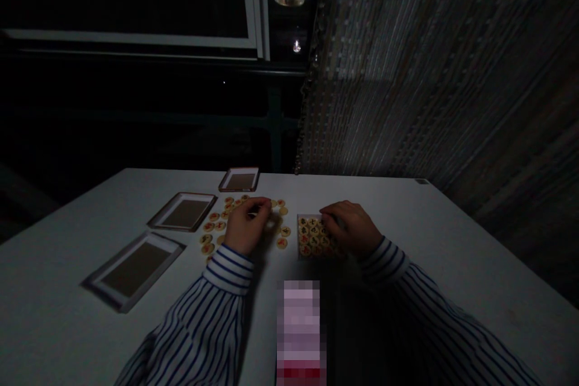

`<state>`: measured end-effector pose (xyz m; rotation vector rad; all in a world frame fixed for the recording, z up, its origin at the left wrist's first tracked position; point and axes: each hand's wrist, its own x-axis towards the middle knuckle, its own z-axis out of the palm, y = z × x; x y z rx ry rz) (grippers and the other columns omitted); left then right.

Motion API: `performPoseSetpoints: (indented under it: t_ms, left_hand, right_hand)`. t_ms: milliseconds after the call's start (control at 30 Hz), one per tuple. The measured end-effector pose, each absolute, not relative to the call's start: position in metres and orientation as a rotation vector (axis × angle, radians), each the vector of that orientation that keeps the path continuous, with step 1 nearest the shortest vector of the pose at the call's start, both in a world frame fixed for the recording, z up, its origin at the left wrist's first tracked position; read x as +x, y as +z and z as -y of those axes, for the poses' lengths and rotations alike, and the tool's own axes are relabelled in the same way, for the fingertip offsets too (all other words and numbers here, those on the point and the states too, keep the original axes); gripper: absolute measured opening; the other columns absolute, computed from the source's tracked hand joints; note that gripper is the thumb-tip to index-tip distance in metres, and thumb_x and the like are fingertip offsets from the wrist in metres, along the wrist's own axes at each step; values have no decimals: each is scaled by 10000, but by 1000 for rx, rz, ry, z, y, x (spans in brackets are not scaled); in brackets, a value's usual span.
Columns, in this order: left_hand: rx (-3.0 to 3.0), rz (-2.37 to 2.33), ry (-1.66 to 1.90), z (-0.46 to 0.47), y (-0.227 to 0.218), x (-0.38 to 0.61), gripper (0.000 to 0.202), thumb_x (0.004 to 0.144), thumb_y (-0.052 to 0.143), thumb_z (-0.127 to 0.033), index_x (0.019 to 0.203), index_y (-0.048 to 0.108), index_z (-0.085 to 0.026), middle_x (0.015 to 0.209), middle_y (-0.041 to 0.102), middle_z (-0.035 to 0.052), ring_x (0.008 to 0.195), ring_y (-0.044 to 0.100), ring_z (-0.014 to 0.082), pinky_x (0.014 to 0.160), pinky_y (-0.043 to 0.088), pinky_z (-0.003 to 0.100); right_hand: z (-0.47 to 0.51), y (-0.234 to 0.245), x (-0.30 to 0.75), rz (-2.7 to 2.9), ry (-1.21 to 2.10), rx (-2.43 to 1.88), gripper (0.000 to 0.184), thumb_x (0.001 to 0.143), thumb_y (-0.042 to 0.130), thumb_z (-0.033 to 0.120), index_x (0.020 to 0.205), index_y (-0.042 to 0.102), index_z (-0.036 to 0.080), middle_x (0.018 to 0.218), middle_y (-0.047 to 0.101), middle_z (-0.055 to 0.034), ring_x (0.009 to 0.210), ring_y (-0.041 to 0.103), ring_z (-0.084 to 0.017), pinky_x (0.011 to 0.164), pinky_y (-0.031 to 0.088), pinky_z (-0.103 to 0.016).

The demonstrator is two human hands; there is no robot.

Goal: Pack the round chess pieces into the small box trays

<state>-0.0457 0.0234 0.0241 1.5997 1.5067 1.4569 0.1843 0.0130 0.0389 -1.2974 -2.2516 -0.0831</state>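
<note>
Thumb and fingers of the left hand [248,226] curl toward one another, yet whether their tips clamp anything cannot be told. Fingers of the right hand [354,226] bend down over a square box [309,216], tips partly hidden, so that grip cannot be told either. Round character discs [220,226], pale with red or black marks, lie loose around the left hand, from its eight o'clock through twelve to four. Packed discs [313,231] fill the visible part of the box, at the left hand's three o'clock and reaching under the right hand. Three shallow trays sit about the left hand: a near tray [138,269] toward eight, a middle tray [184,213] at nine and a far tray [241,181] at twelve. All rest on a white table [456,253]. Blue-striped sleeves [194,313] cover both arms. Beyond the table, a strand curtain [384,66] hangs toward one o'clock, and a pale window frame [257,6] stands toward eleven.
</note>
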Motion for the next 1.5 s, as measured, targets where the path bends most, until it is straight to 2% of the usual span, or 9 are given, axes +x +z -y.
performPoseSetpoints:
  t_ms: [133,300,467,667,867,1067,1500]
  left_hand:
    - [1741,-1554,1390,-23,5,-39,201,696,540,-348,775,643,-194,756,638,46,699,565,185,671,426,299]
    - [2174,-1588,1150,-21,-9,-36,187,721,511,-311,791,633,-188,835,631,72,830,555,214,796,401,351]
    - [2343,-1727,867,-17,-15,-38,277,693,529,-364,868,640,-180,1025,594,92,971,513,248,865,379,400]
    - [2452,-1845,640,-9,-17,-36,280,676,539,-375,861,649,-196,1116,543,99,1064,446,282,893,351,448]
    - [2484,-1851,603,-9,-20,-33,263,627,585,-367,812,666,-198,1126,535,107,1084,418,310,898,332,481]
    - [2505,-1851,595,-12,-25,-35,240,650,565,-366,786,676,-202,1104,545,109,1059,440,303,889,340,477]
    - [2489,-1710,912,-10,-13,-34,233,704,545,-325,873,631,-190,1026,600,74,984,508,248,865,384,428]
  right_hand:
    - [-18,50,178,2287,-67,-1273,210,810,443,251,876,621,163,906,652,-58,851,552,-172,787,369,-306]
    - [-30,55,172,2358,-70,-1236,192,803,455,246,862,620,166,927,642,-56,866,545,-172,796,369,-307]
    - [-40,49,167,2397,-70,-1142,166,785,477,231,833,621,165,906,645,-57,844,553,-166,779,388,-305]
    - [-42,44,168,2440,-59,-1166,165,776,487,227,849,620,165,921,639,-57,863,551,-169,788,389,-311]
    - [-41,44,168,2512,7,-1201,181,780,483,236,888,614,173,946,629,-56,887,541,-170,797,381,-315]
    - [-42,41,166,2550,44,-1229,187,793,473,253,893,616,186,951,629,-47,896,537,-171,797,374,-322]
    - [-42,43,166,2582,55,-1255,209,802,460,281,909,616,190,970,627,-48,889,537,-175,790,368,-320]
